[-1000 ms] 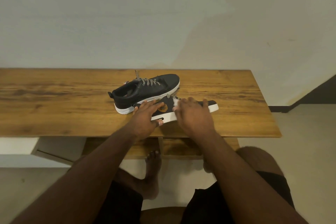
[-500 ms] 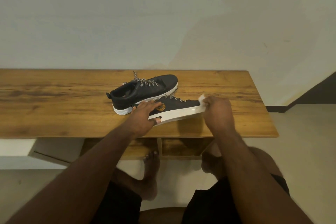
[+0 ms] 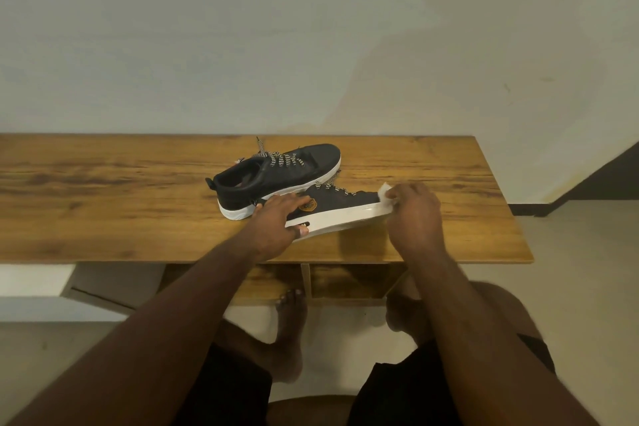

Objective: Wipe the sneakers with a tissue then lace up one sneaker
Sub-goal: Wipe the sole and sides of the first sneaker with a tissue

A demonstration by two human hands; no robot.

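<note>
Sneakers: we find two on the bench (image 3: 103, 218), at the frame's centre. The near sneaker (image 3: 340, 209) is tipped on its side, white sole toward us, heel under the left hand (image 3: 276, 228), whose grip presses down on the heel end. Its long axis runs from lower left to upper right. The right hand (image 3: 413, 214) sits at the toe end, its grip pinched around a tissue (image 3: 384, 191) held against the toe. The far sneaker (image 3: 276, 173) stands upright just behind, laces loose. We judge wiping is under way; the next stroke likely runs leftward along the sole, toward the left hand.
</note>
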